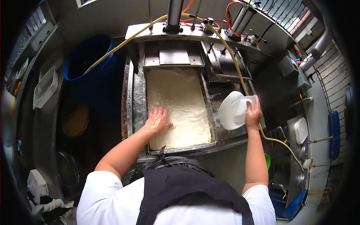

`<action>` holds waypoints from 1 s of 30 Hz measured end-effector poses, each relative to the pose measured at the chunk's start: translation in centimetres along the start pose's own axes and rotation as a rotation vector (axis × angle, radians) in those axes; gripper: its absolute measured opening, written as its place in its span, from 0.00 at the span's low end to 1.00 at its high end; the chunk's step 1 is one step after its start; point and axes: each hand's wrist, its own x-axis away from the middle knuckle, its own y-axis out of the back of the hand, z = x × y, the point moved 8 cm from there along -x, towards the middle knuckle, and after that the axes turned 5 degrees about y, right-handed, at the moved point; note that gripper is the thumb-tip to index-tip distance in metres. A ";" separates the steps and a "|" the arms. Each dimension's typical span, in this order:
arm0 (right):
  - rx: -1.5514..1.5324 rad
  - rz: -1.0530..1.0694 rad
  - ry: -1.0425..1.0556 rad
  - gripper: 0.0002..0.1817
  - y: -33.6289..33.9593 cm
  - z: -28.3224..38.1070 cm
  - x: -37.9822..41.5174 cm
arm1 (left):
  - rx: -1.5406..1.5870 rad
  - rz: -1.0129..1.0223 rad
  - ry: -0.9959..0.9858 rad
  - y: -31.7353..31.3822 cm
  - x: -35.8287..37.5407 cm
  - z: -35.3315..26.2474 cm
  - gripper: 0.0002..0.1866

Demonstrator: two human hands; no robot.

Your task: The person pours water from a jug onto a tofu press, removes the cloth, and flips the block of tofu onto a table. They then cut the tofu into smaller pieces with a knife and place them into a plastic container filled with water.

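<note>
A soft white, curd-like mass [183,125] fills a long metal tray [209,108] in front of me, with wet liquid over its far part. My left hand [157,119] lies with fingers spread on the left side of this mass, and its skin is wet. Out to the right of the tray, my right hand [253,112] grips a white plastic scoop [231,112] that looks like a cut-open jug. The scoop is tilted over the wet metal surface beside the tray. Its inside shows only partly.
Metal press plates [174,56] and a cylinder [174,15] stand at the tray's far end. A yellow hose [123,45] runs from a blue barrel [108,47] across the machine and down the right side. White containers [45,88] sit at the left.
</note>
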 end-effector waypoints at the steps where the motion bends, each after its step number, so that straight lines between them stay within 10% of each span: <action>1: -0.052 -0.011 -0.158 0.32 -1.0 -2.8 1.4 | 0.050 0.025 -0.029 0.1 1.4 -0.6 0.36; 3: -0.118 -0.012 -0.313 0.33 -2.9 -5.8 3.4 | 0.097 0.046 -0.043 -0.5 3.5 -1.4 0.31; 7: 0.289 -0.361 0.109 0.31 -1.8 3.4 4.8 | 0.234 0.153 -0.023 -2.2 6.5 -2.0 0.22; 11: -0.236 0.503 0.336 0.31 -14.5 10.7 7.3 | 0.270 0.147 0.021 -0.2 8.2 -2.9 0.21; 14: 0.075 1.032 0.404 0.47 -20.3 13.3 11.4 | 0.200 0.012 0.061 0.9 8.3 -2.9 0.25; 22: -0.312 1.468 0.277 0.20 -18.6 14.2 17.0 | 0.376 0.024 0.118 0.9 10.3 -1.8 0.14; 27: -0.834 1.397 0.110 0.12 -6.9 15.1 11.9 | 0.589 0.395 0.236 7.6 18.4 -2.5 0.16; 30: -0.534 0.916 0.036 0.14 -6.4 9.4 10.0 | 0.533 0.147 0.240 6.7 17.7 0.3 0.16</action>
